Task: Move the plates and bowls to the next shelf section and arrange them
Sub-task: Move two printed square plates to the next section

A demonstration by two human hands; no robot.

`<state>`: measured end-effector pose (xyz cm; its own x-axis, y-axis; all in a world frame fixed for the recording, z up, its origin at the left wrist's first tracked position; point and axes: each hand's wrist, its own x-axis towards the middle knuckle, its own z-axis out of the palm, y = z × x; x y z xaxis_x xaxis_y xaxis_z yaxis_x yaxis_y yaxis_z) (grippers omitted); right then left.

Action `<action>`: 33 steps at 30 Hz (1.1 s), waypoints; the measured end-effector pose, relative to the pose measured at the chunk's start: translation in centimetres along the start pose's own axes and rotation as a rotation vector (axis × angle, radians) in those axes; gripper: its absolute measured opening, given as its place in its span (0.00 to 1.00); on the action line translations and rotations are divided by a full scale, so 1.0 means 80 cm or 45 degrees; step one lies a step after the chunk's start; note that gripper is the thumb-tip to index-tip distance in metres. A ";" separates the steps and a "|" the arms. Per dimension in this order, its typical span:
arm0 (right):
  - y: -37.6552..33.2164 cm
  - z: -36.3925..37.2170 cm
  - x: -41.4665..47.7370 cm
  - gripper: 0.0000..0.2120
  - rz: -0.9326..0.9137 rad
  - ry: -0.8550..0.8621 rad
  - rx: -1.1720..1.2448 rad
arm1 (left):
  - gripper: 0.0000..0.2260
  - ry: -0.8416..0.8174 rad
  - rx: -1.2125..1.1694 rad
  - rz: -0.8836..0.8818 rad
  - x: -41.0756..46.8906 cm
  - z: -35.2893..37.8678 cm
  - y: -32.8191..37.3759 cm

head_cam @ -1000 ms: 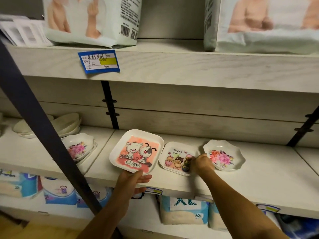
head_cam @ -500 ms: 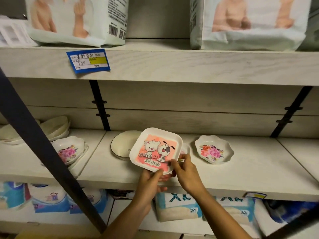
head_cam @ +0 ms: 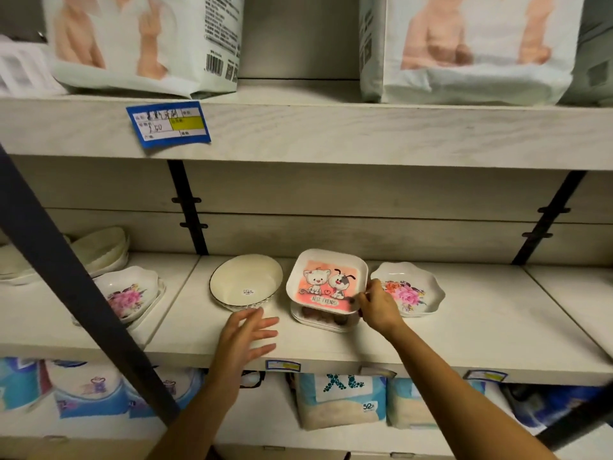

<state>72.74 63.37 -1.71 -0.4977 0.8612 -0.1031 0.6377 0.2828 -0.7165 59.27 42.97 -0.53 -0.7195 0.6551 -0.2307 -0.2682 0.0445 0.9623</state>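
A square cartoon plate [head_cam: 326, 280] with a cat and a dog lies tilted on top of a smaller square plate [head_cam: 318, 319], mostly hidden under it, on the middle shelf section [head_cam: 464, 327]. My right hand [head_cam: 376, 305] pinches the cartoon plate's right front corner. My left hand [head_cam: 247, 336] hovers open over the shelf, just in front of a round cream bowl [head_cam: 245, 280]. A scalloped floral dish [head_cam: 409, 293] sits right of the cartoon plate. In the left section a floral dish [head_cam: 127, 293] rests on another plate, with a stack of cream bowls [head_cam: 99, 249] behind it.
A dark diagonal post [head_cam: 76, 287] crosses the left foreground in front of the left section. Black brackets [head_cam: 189, 210] divide the shelf sections. Diaper packs [head_cam: 146, 41] stand on the upper shelf and others [head_cam: 341, 400] fill the shelf below. A blue price tag [head_cam: 168, 123] hangs above.
The cartoon plate moved right and came down onto the small square plate. My left hand let go of it and drew back to the left; my right hand kept its hold.
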 end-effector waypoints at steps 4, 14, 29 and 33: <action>0.018 0.019 0.016 0.15 0.097 -0.082 -0.061 | 0.04 0.010 -0.032 0.056 0.009 -0.017 0.005; 0.020 0.038 0.032 0.21 0.252 -0.037 -0.262 | 0.08 -0.028 -0.045 0.146 0.002 -0.015 0.021; -0.029 -0.016 -0.066 0.12 -0.194 -0.193 0.215 | 0.07 -0.143 0.025 0.177 -0.013 -0.051 0.025; -0.057 -0.015 -0.119 0.05 -0.316 -0.274 0.424 | 0.11 -0.296 0.044 0.176 -0.022 -0.080 0.033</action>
<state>75.25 54.41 3.35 -0.7441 0.6678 -0.0162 0.2783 0.2879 -0.9163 55.71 37.14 1.46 -0.5803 0.8121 -0.0613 -0.1529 -0.0347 0.9876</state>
